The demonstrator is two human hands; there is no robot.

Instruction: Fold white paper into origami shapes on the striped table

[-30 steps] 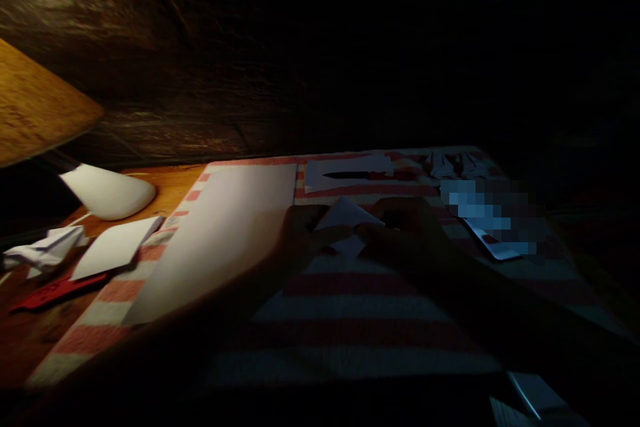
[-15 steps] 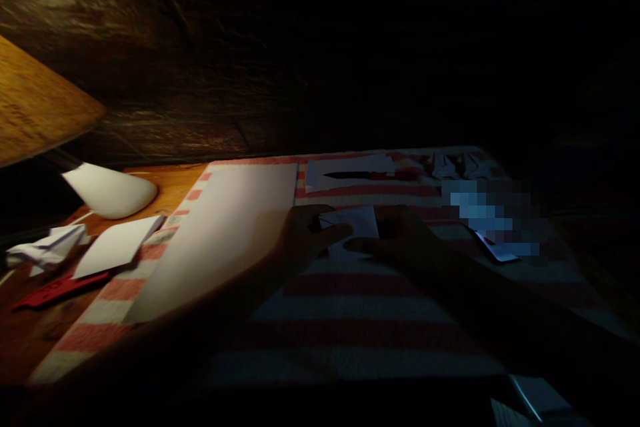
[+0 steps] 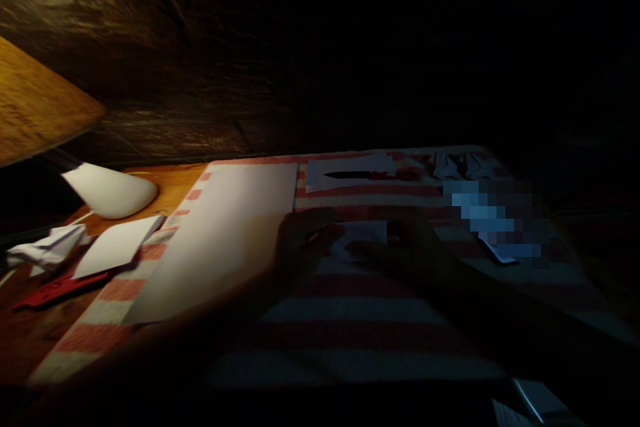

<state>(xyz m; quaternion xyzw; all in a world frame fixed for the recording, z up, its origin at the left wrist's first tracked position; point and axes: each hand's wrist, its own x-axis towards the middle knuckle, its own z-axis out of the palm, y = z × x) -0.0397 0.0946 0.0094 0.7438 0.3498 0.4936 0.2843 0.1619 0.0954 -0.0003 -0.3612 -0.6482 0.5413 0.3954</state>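
Observation:
In very dim light a small folded white paper [image 3: 361, 235] lies on the red-and-white striped cloth [image 3: 350, 310]. My left hand [image 3: 303, 243] presses on the paper's left edge with its fingers curled down. From the right, my right hand [image 3: 400, 247] holds the same paper flat, fingers laid over it. Both forearms reach in from the bottom of the view as dark shapes.
A large white sheet [image 3: 225, 233] lies left of my hands. Behind are a paper with a dark knife [image 3: 370, 175] and folded paper figures [image 3: 457, 163]. A white lamp base [image 3: 110, 191], a card [image 3: 117, 245], crumpled paper [image 3: 45, 247] and a red strip [image 3: 57, 288] sit on the wooden table at left.
The small paper stood up as a raised pointed flap a second ago; it has been folded down and now lies flat under both hands.

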